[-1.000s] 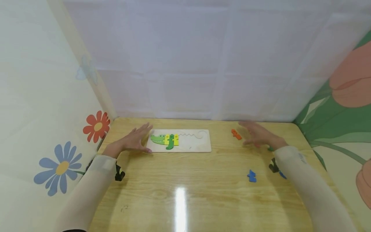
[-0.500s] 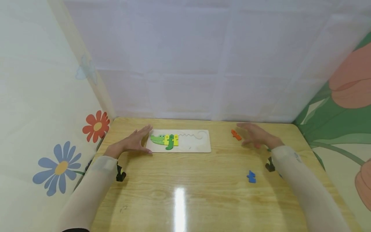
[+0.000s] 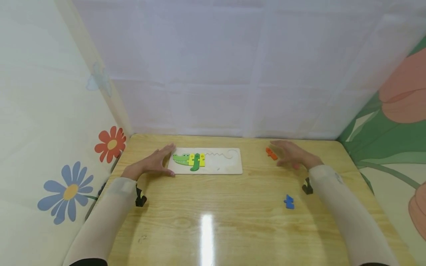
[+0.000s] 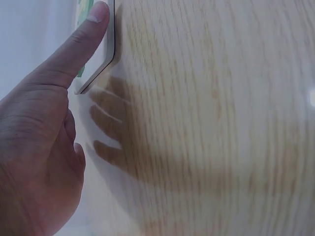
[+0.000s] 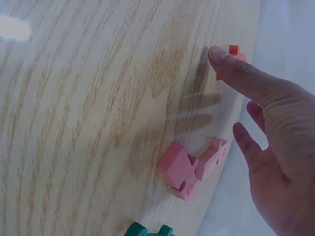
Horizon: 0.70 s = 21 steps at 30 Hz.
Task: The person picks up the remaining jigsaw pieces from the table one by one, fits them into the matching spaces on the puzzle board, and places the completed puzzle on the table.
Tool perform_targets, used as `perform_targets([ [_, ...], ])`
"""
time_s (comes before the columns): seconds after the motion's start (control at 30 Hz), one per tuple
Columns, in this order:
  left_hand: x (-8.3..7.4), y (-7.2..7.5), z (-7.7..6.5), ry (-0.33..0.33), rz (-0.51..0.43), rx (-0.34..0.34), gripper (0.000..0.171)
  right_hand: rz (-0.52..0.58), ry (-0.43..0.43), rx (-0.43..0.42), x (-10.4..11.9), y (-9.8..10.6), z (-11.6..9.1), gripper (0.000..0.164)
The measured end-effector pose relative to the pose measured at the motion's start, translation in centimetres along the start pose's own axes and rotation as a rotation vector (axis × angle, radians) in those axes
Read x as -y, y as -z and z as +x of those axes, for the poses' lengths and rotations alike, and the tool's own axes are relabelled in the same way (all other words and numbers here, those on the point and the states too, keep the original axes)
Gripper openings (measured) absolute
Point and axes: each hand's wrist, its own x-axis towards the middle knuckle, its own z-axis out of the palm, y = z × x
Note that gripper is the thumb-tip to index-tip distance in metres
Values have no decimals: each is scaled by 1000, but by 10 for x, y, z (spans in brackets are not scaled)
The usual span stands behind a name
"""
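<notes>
My left hand spans the left end of a pale wooden puzzle board, its thumb stretched at the near left corner and its fingers toward the far one. In the left wrist view the thumb overlaps the board's edge. A green crocodile head and yellow and green body pieces fill the board's left part; a carved tail outline runs on the right. My right hand, fingers loosely bent, hovers just right of an orange puzzle piece, holding nothing. Its thumb overlaps the orange piece in the right wrist view.
A blue puzzle piece lies nearer the front on the right. Pink pieces lie under the right hand, with a teal piece at the frame's bottom. A white cloth wall stands behind the table; printed cloths flank both sides.
The right hand and forearm have shifted slightly left, toward the orange piece, and the forearm now covers more of the table's right side. The left hand stays at the board.
</notes>
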Motion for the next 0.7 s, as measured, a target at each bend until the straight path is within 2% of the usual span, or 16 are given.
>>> perform_targets([
  [0.2, -1, 1, 0, -2, -9, 21, 121, 62, 24, 6, 0, -1, 1, 92],
  [0.37, 0, 2, 1, 1, -10, 32, 118, 71, 28, 20, -2, -2, 3, 90],
  [0.7, 4, -1, 2, 19, -9, 69, 114, 141, 103, 31, -2, -3, 3, 82],
])
